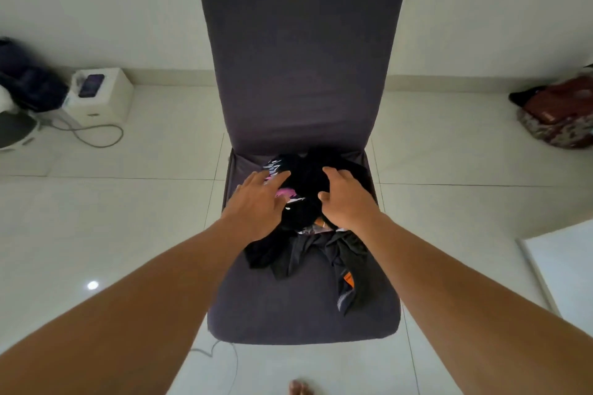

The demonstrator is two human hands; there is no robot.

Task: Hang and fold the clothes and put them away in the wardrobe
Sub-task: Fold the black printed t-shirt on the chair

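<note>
The hands are apart, both down on a heap of clothes [308, 253]. The left hand [256, 205] lies flat on the left side of the heap with its fingers spread and nearly straight, touching a patch of pink and white print [285, 192]. The right hand [348, 202] arches over the top of the heap on the right, fingers bent. Its fingertips sink out of sight in the black cloth, so I cannot tell whether it grips or only rests there.

The clothes sit on the far half of the seat of a chair [298, 58], against its back. They are crumpled, soft and mostly black, and the separate garments are hard to tell apart. One thin, slightly shiny piece trails toward the near right and carries a small orange tag [348, 280].

The chair wears a snug, matte, dark grey-purple cover, and the top of its tall back is cut off by the frame. The floor [128, 218] is glossy pale tile. At far left a white box [102, 102] holds a phone [91, 85], with a grey cord [96, 135] looping beside it and a blurred dark bag [29, 83] cut by the edge. At far right lies a red patterned bundle [558, 119], also cut off. Bare toes [300, 387] show at the near edge.
</note>
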